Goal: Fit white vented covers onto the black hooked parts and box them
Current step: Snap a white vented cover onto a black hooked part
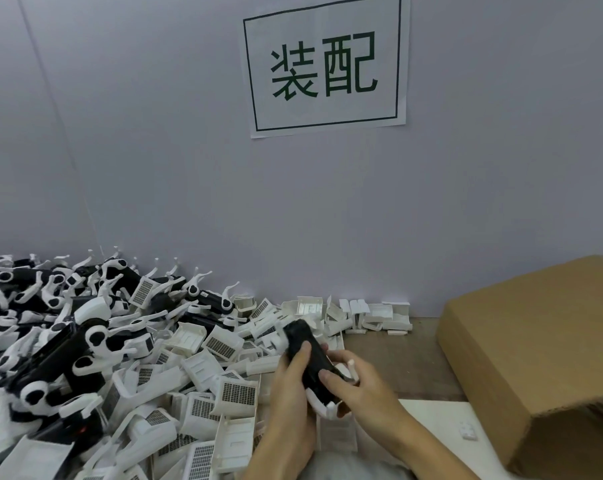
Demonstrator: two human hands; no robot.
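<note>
Both forearms enter from the lower edge of the head view and meet just above the worktop (397,368). Left hand (289,386) wraps its curled fingers round the black hooked part (310,355), with one fingertip pressed on the upper face. Right hand (359,379) pinches the lower end of the same part, where a white vented cover (328,408) sits partly over the black body. Whether the cover is fully seated cannot be determined, because the fingers hide the joint.

Judged step: pressing the cover home before boxing.

Possible faults from this position:

1. Skewed seating. If the right hand presses on one corner only, the cover may ride up on one side and fail to engage.
2. Trapped skin. The right fingertips lie close to the closing edge and may be caught as the cover goes on.
3. Slip of the part. The left hand holds a smooth black surface; a hard push along its length may drive the part out of the grip and into the heap of loose white covers (220,389) just beside it.
4. Mixing. Unfitted covers and black-and-white hooked assemblies (68,327) lie piled together at the left, so an unfinished unit dropped there may be hard to find.
5. Boxing error. The cardboard box (535,358) stands at the right with its opening out of sight, so placement must be checked by looking
</note>
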